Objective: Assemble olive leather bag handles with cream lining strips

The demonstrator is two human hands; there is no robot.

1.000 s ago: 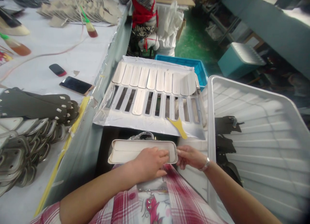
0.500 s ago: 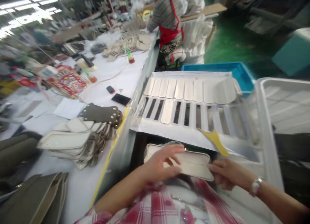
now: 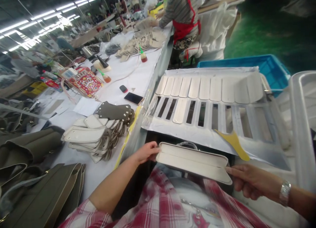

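Observation:
A long cream panel [image 3: 192, 162] with rounded ends and a dark edge lies across my lap, creased lengthwise along its middle. My left hand [image 3: 147, 152] pinches its left end. At the right end, my right hand [image 3: 249, 180] grips the corner between thumb and fingers; a metal bracelet circles that wrist. Behind the panel's far edge a clear curved loop [image 3: 187, 144] shows in part. Just beyond is a white slotted rack [image 3: 160, 124], with a row of cream strips [image 3: 195, 87] along its back and a single strip [image 3: 180, 110] among the front slots. A yellow scraper-like piece [image 3: 234, 144] lies on its front edge.
On the left table [image 3: 101, 173] are stacked cream and grey pieces [image 3: 84, 134], dark olive bags [image 3: 46, 191], a phone [image 3: 133, 98] and small bottles [image 3: 143, 56]. A blue crate [image 3: 242, 62] and a clear bin [image 3: 297, 122] stand right. A person in a red apron [image 3: 184, 27] works ahead.
My left hand has moved left off the panel's face to its left end. My right hand stays at the right end. The whole view has shifted, with surroundings now further right.

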